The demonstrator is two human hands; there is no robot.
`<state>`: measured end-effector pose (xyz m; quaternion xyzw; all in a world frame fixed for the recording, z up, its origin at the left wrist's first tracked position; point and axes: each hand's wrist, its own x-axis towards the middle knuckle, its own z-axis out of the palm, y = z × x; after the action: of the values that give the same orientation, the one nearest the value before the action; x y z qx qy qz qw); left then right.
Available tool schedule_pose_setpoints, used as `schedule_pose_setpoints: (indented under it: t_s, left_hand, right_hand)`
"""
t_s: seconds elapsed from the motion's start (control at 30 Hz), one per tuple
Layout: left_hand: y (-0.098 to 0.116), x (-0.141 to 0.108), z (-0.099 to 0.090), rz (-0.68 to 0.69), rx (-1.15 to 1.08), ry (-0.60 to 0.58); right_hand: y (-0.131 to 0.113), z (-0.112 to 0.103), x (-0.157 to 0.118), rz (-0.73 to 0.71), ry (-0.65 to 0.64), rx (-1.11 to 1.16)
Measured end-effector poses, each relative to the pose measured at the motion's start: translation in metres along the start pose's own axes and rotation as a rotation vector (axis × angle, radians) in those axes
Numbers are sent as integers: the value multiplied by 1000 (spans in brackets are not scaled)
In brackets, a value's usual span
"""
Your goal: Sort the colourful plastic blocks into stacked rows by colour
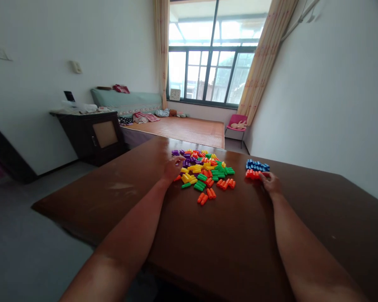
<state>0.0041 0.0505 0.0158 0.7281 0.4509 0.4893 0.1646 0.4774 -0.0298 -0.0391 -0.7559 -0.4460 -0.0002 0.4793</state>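
Glossy dark brown table (227, 235) fills the near ground, running away toward 12 o'clock. Nearest on it, at 12, lies an orange pair (203, 199) of small ribbed plastic pieces, with a second orange pair (211, 193) just beside it. Beyond these, slightly toward 1, sits an orange cluster (226, 183). Next comes the loose pile (207, 172) at 12, mixing green, yellow, orange and purple.

At 1 o'clock, the right hand (271, 181) has thumb and fingertips at the right end of an orange row (253, 174); whether they pinch it I cannot tell. Blue pieces (257, 166) lie lined up just past that row. Just short of 12, the left hand (173, 167) curls its fingers at the pile's left edge, by purple pieces (186, 163); whether it grips one I cannot tell.

Farther off stand a dark cabinet (82, 138) at 10 to 11, a bed (189, 128) near 12 and a pink chair (236, 120) toward 1. Behind, at 12, rises a window (212, 75).
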Motion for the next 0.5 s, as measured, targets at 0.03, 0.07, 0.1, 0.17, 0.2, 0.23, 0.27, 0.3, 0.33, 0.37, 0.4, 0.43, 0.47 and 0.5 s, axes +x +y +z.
schedule_pose_setpoints:
  t_s: [0.03,0.07,0.1,0.17,0.2,0.23,0.27,0.3,0.33,0.37,0.4,0.43,0.47,0.5]
  left_hand:
    - [8,-4,3,86,42,-58]
    - [17,-9,7,172,77,-127]
    - [25,-15,11,257,110,-209]
    - [39,-24,20,409,165,-386]
    - [43,-28,23,468,190,-467]
    - [46,-30,26,508,216,-529]
    - [45,-31,27,526,245,-561]
    - [43,-31,28,521,279,-561]
    - [40,-30,27,498,317,-535]
    - [36,-28,25,469,354,-494]
    - [33,-26,23,440,386,-447]
    - [30,-24,22,419,409,-404]
    - [29,-23,22,408,419,-372]
    - [30,-23,23,406,418,-353]
  right_hand:
    - [-4,1,-1,-12,36,-39]
    - [-9,2,-2,-26,82,-74]
    - [-14,2,-3,-45,136,-100]
    - [-24,3,-6,-96,229,-126]
    - [-28,4,-7,-132,248,-130]
    - [-33,5,-9,-172,249,-128]
    - [-37,6,-11,-210,234,-123]
    - [-42,7,-13,-241,214,-118]
    - [-46,8,-15,-266,196,-112]
    - [-51,8,-17,-288,182,-104]
    - [-56,9,-19,-308,174,-93]
    - [-61,10,-21,-328,165,-80]
    - [-66,11,-23,-347,153,-66]
    - [-72,13,-26,-360,133,-50]
